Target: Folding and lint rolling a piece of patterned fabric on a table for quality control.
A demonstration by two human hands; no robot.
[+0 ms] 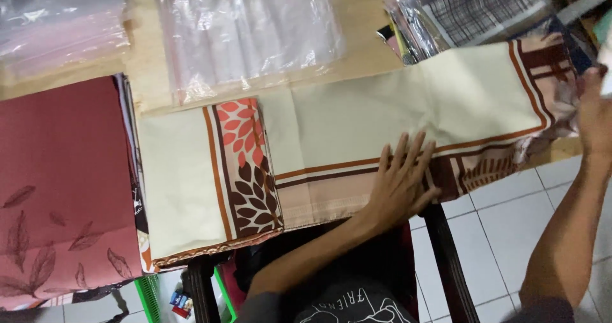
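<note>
- Table [150,74]: pale wood; it carries everything, and its front edge runs above a tiled floor [510,214] and a dark chair frame.
- Cream cloth [357,116]: a long printed scarf with orange and brown borders, lying along the front edge from the middle out to the right corner. Its long axis runs left to right, rising a little toward the right end. Its left end is already folded over, showing a leaf-print band.
- Red cloth [57,170]: folded, with a leaf print, at the front left corner.
- Clear bags [245,33]: flat, at the back edge; more packed cloths sit at the back right corner.
- Left hand [403,179]: fingers spread apart, pressed flat on the scarf's near border, gripping nothing.
- Right hand [596,122]: at the scarf's far right end; whether it is pinching the cloth I cannot tell, as it is blurred and cut off.
- Step, as I judge it: folding the scarf lengthwise. The next move calls for bringing the right end over toward the pinned spot, edges matched.
</note>
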